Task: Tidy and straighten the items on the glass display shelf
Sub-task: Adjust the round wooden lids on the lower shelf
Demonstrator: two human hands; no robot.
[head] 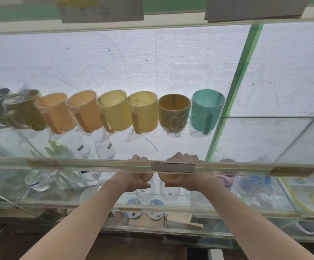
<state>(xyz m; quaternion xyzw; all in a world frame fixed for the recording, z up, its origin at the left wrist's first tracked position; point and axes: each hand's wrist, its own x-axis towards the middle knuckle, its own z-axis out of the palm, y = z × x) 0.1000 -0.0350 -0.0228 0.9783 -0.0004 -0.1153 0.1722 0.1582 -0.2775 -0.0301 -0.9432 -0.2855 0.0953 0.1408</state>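
View from below the glass shelf [96, 164]. A row of 8 film-wrapped mugs [115, 109] stands along the back, running from a blurred dark one at far left to the teal mug [206, 111] at the right end. They sit rim beside rim, nearly touching, in a fairly even line, so this part looks largely done. The ochre mug [174, 113] may have its handle turned differently from its neighbours, though the film makes that hard to read.

Still in hand are 2 tan cups at the front edge, well apart from the row. The left hand [137, 178] grips the left cup [147, 176] and the right hand [187, 178] grips the right cup [168, 177]. On each, the fingers curl over the far side – left fingers [139, 158] and right fingers [184, 157] show above the shelf's front strip – while the thumbs close on the near side below it. The 2 cups lie just beside each other, between the 2 palms. The strip and its label [173, 167] hide their middles, so it cannot be told whether they rest on the glass or are held clear of it.

By judgement, what is left is to seat these 2 cups in line – the open stretch in front of the row seems the likely place. Glasses [105, 149] belong to the shelf below.
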